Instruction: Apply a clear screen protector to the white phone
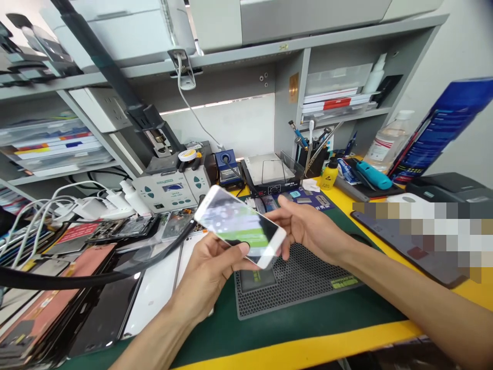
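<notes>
A white-framed smartphone [241, 226] with a lit screen is held up, tilted, above the mat. Glare washes out part of its display, and a green area shows. My left hand [211, 267] grips the lower edge, its thumb resting on the screen and its fingers underneath. At the phone's right end, my right hand [308, 228] cups the corner with curled fingers that reach partly behind it; its thumb is raised off the glass. Below the phone lies a dark honeycomb-patterned pad [296, 282] on a green mat [292, 329].
Phone parts and screens [103, 298] crowd the left, crossed by a black hose [96, 280]. Behind stand a grey soldering station [173, 190], a heating plate [269, 172] and a tool holder [310, 156]. A yellow bottle [329, 174] and a dark phone-like panel [400, 246] are on the right.
</notes>
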Demonstrator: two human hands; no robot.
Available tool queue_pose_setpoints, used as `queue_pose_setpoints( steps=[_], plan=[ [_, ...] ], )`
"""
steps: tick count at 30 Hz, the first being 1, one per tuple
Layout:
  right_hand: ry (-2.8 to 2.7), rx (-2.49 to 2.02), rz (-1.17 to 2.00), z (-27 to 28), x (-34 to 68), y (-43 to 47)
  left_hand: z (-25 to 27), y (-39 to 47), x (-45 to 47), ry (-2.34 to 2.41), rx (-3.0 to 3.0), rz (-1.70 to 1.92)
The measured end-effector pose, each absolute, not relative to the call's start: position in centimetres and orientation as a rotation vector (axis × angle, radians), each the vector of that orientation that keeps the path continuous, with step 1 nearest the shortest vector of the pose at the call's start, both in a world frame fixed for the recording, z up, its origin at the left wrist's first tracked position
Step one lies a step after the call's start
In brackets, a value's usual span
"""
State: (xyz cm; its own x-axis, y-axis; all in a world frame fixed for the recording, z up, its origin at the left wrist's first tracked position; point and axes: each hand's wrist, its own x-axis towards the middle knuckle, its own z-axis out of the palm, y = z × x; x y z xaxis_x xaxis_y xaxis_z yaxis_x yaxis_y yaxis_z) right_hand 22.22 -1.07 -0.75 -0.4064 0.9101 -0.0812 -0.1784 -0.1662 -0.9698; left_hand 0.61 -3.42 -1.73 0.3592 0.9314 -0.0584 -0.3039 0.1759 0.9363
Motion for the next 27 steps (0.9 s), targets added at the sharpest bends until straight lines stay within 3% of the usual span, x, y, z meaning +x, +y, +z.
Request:
queue_pose_setpoints(
  steps=[8, 27],
  plan=[
    [-1.48, -0.885, 1.617, -0.9, 22.1, -1.7, -1.1, -3.8, 0.5, 0.798, 0.887, 1.218],
    [-1.592, -0.985, 1.561, -0.8, 21.7, -2.4, -0.8, -4.0, 0.5, 0.84, 0.844, 1.225]
  ],
)
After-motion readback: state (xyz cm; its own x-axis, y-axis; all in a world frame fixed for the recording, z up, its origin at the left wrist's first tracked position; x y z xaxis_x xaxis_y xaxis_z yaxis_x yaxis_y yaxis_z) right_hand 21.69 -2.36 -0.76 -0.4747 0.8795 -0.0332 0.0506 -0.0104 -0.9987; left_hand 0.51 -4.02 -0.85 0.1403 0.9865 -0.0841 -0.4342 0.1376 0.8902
